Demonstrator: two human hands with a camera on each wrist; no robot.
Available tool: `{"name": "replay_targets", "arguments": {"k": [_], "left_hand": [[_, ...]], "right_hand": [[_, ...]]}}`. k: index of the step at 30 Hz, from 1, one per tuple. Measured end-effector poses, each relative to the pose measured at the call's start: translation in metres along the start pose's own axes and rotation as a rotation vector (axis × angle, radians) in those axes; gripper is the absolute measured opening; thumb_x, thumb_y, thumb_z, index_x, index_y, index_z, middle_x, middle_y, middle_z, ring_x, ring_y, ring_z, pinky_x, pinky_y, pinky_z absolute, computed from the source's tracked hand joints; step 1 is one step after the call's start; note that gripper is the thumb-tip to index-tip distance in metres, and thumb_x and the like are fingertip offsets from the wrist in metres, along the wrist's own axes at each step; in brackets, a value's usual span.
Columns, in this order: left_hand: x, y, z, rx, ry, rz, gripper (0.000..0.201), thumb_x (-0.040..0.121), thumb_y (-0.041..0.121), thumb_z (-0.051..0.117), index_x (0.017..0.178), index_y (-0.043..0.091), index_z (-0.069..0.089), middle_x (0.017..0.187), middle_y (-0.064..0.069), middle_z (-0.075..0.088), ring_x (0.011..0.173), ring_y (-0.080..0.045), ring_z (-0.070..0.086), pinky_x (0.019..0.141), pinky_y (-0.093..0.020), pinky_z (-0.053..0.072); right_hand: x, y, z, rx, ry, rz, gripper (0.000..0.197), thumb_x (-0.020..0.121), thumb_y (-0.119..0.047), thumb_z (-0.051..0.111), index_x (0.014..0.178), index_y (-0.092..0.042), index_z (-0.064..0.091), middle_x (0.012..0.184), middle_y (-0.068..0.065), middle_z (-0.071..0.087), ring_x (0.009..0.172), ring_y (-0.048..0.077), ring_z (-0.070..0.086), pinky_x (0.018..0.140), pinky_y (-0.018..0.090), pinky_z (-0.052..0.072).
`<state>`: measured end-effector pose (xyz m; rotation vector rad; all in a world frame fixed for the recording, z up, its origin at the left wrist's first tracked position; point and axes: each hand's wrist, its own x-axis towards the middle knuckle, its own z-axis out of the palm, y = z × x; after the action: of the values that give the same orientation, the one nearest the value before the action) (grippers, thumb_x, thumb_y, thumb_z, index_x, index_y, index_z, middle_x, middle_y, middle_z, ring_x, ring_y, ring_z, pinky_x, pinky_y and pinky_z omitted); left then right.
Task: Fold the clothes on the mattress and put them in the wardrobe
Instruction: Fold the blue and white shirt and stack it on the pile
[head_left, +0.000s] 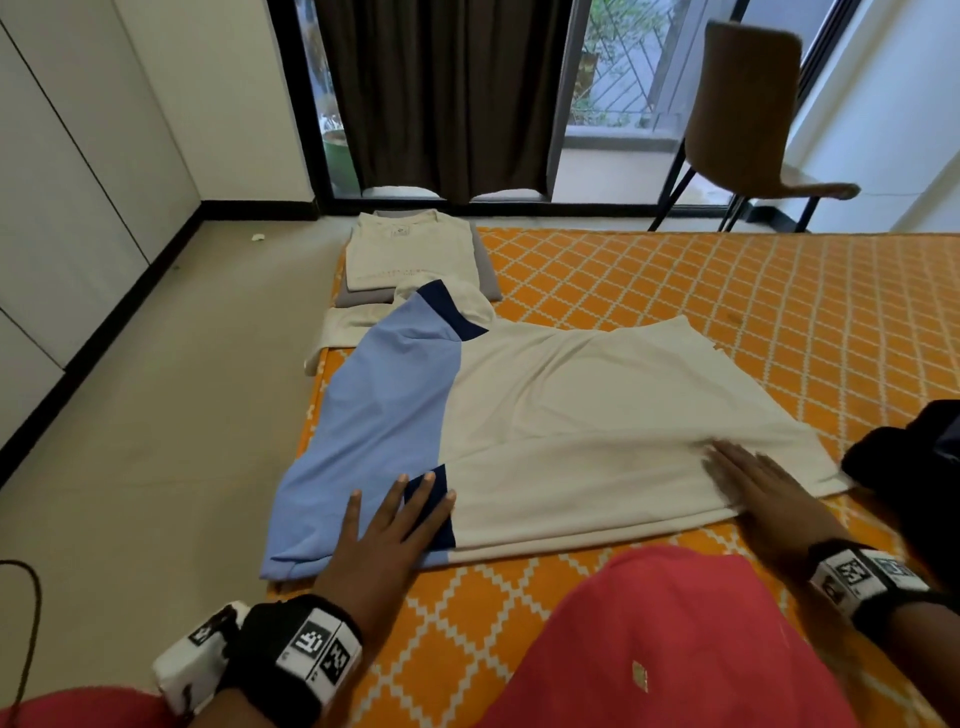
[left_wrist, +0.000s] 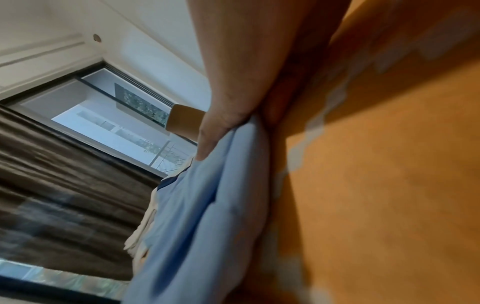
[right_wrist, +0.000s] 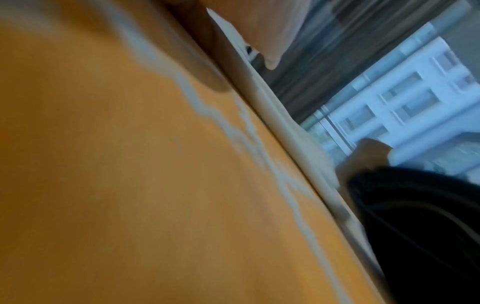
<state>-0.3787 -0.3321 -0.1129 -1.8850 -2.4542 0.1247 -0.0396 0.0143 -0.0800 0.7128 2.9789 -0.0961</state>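
A cream T-shirt (head_left: 582, 415) with light-blue shoulders and navy cuffs lies spread on the orange patterned mattress (head_left: 753, 291), its near side folded over. My left hand (head_left: 395, 525) lies flat with straight fingers on the blue sleeve and navy cuff near the front left. My right hand (head_left: 748, 478) presses flat on the folded cream hem at the right. In the left wrist view the fingers (left_wrist: 223, 115) rest on blue cloth (left_wrist: 207, 216). In the right wrist view the cream edge (right_wrist: 283, 127) runs along the mattress (right_wrist: 130, 164). A folded cream shirt (head_left: 400, 249) on a grey one sits at the far left corner.
A dark garment (head_left: 909, 457) is heaped at the mattress's right edge. A brown chair (head_left: 748, 114) stands beyond the mattress by the glass door with dark curtains (head_left: 441, 93). White wardrobe panels (head_left: 78, 171) line the left wall across the bare floor (head_left: 171, 415). My red-clothed knee (head_left: 665, 649) is near.
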Motion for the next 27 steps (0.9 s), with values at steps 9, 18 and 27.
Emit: {"name": "replay_targets", "arguments": {"k": [9, 18, 27], "left_hand": [[0.005, 0.019, 0.008, 0.03, 0.029, 0.03, 0.131, 0.025, -0.002, 0.086, 0.145, 0.027, 0.044, 0.153, -0.004, 0.039, 0.145, -0.027, 0.018, 0.091, -0.064, 0.04], [0.005, 0.021, 0.013, 0.011, 0.029, 0.057, 0.136, 0.029, -0.006, 0.084, 0.151, 0.028, 0.034, 0.158, -0.003, 0.031, 0.142, -0.026, 0.026, 0.102, -0.058, 0.02], [0.001, 0.011, 0.017, -0.158, 0.051, -0.024, 0.136, 0.04, -0.017, 0.071, 0.157, 0.016, 0.008, 0.163, 0.006, 0.001, 0.143, -0.014, 0.02, 0.11, -0.045, 0.015]], "right_hand": [[0.055, -0.045, 0.046, 0.099, 0.017, -0.393, 0.066, 0.095, -0.026, 0.035, 0.156, -0.018, 0.01, 0.162, 0.006, 0.013, 0.149, 0.019, 0.012, 0.121, 0.031, 0.007], [0.02, 0.02, 0.04, 0.019, 0.186, -0.098, 0.093, 0.068, 0.018, 0.065, 0.151, -0.01, 0.032, 0.156, 0.009, 0.028, 0.149, 0.008, 0.005, 0.121, 0.026, 0.007], [-0.005, 0.103, 0.034, -0.119, 0.067, 0.32, 0.089, 0.069, 0.012, 0.072, 0.148, -0.001, 0.032, 0.149, 0.025, 0.035, 0.132, 0.048, 0.041, 0.1, 0.064, 0.039]]}}
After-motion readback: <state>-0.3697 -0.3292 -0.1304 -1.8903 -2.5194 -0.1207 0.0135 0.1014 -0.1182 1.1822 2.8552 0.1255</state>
